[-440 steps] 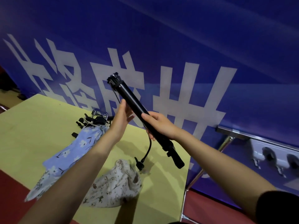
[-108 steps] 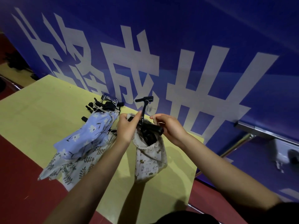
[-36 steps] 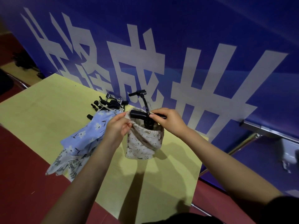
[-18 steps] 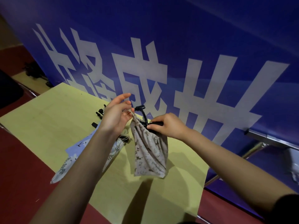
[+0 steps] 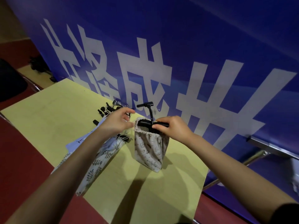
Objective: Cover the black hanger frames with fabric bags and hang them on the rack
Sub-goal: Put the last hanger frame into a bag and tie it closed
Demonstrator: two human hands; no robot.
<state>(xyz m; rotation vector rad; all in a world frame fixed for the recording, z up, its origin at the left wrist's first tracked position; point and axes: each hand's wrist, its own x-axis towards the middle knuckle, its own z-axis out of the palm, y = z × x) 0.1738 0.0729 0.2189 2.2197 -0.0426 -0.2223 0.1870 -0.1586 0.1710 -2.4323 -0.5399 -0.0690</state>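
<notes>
Both hands at beige bag (image 5: 151,149) mouth: right hand (image 5: 174,128) grips black hanger frame (image 5: 146,122), left hand (image 5: 118,122) pinches rim.

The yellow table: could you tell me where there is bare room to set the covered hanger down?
Bare patches on the yellow table: the wide left stretch, between its left edge and the pile of fabric bags, and the near corner below the beige bag. It is crowded around the pile, its black clips and both hands.

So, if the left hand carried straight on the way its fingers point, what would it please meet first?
Most likely the rim of the beige fabric bag and the black hanger frame in its mouth; the left hand points right at them, though depth is uncertain.
</notes>
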